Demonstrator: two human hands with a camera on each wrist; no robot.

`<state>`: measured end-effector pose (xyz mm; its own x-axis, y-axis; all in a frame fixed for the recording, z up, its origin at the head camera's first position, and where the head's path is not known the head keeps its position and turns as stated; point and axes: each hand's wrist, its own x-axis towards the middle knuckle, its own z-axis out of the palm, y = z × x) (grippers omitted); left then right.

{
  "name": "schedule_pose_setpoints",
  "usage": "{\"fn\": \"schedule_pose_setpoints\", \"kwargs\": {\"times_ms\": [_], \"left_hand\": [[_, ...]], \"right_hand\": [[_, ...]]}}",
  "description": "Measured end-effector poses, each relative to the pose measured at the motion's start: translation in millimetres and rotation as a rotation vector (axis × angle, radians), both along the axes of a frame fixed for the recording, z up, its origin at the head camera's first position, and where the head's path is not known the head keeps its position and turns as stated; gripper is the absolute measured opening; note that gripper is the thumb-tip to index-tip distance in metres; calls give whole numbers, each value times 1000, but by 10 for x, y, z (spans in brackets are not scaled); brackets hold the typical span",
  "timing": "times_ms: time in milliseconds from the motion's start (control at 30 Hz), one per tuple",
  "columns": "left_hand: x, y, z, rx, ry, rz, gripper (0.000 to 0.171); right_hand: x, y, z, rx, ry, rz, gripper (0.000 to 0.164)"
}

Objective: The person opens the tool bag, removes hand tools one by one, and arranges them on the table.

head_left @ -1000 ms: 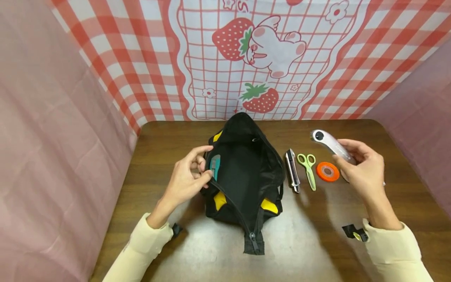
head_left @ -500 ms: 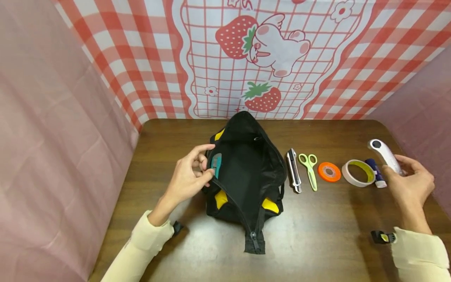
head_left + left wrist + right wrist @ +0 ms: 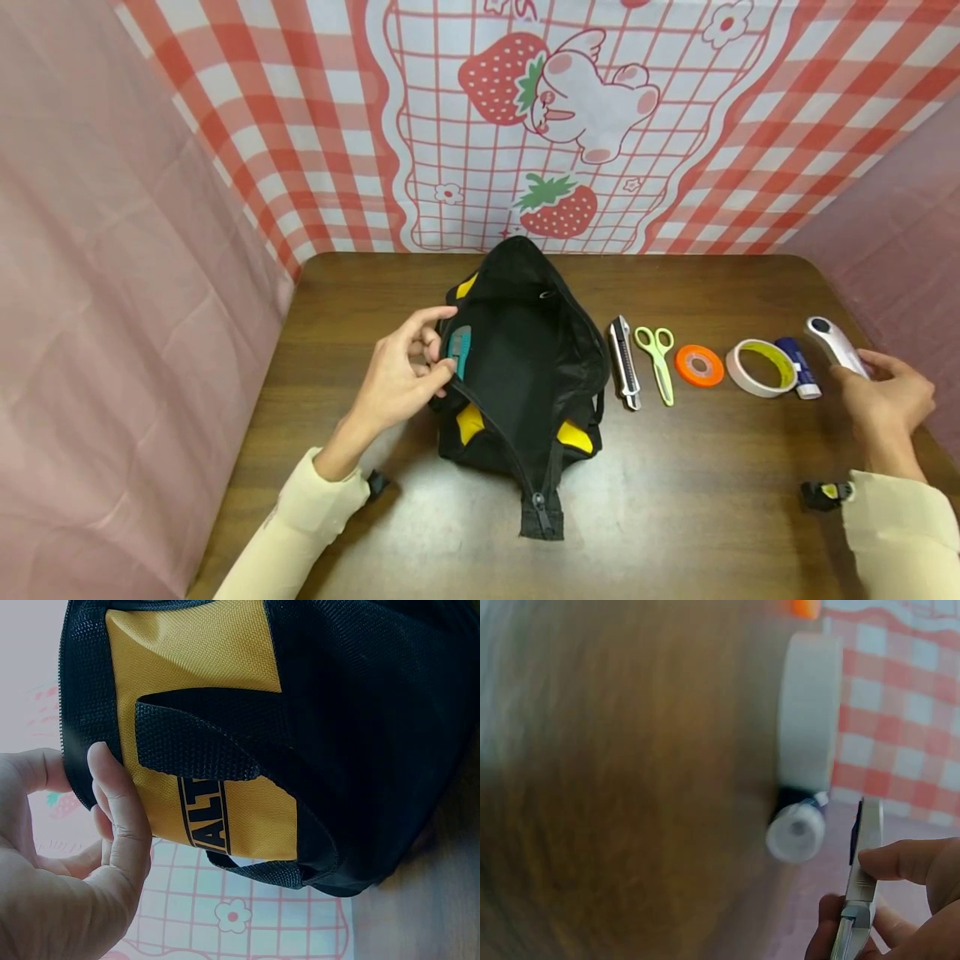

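Note:
A black and yellow tool bag point(image 3: 517, 375) stands unzipped on the table. My left hand point(image 3: 401, 371) pinches its left rim near the zipper; in the left wrist view the left hand point(image 3: 82, 855) is at the zipper edge. A teal box cutter point(image 3: 459, 352) shows inside the bag by that rim. Far to the right, my right hand point(image 3: 888, 396) holds a white rotary cutter point(image 3: 836, 346) with a dark round knob. The right wrist view shows this cutter point(image 3: 866, 862) edge-on between thumb and fingers, beside the glue stick point(image 3: 796, 832).
Right of the bag lie a silver and black utility knife point(image 3: 624, 362), green scissors point(image 3: 658, 362), an orange disc-shaped roll point(image 3: 690, 374), a white tape roll point(image 3: 744, 383) and a dark blue glue stick point(image 3: 801, 371). A checked cloth point(image 3: 300, 167) hangs behind the table.
My right hand has moved right with the rotary cutter, past the tape roll and glue stick, and then lower towards the table. The left hand stays on the bag's rim.

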<state>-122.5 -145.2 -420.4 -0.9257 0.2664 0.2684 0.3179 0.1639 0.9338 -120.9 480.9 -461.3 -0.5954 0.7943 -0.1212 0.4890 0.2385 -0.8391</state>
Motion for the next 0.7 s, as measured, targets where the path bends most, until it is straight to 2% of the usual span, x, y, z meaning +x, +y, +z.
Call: {"fn": "schedule_pose_setpoints", "kwargs": {"times_ms": [200, 333, 500, 633, 700], "left_hand": [[0, -1, 5, -4, -1, 1, 64], [-1, 0, 6, -3, -3, 2, 64], [-1, -3, 2, -1, -3, 2, 63], [-2, -7, -2, 2, 0, 1, 63], [-2, -9, -2, 1, 2, 2, 63]], "right_hand": [[-9, 148, -147, 27, -104, -5, 44], [-23, 206, -193, 79, -182, 27, 31], [-74, 244, -207, 76, -217, 37, 38], [-113, 258, -191, 146, -289, 81, 20], [-118, 266, -184, 191, -330, 112, 38]]}}
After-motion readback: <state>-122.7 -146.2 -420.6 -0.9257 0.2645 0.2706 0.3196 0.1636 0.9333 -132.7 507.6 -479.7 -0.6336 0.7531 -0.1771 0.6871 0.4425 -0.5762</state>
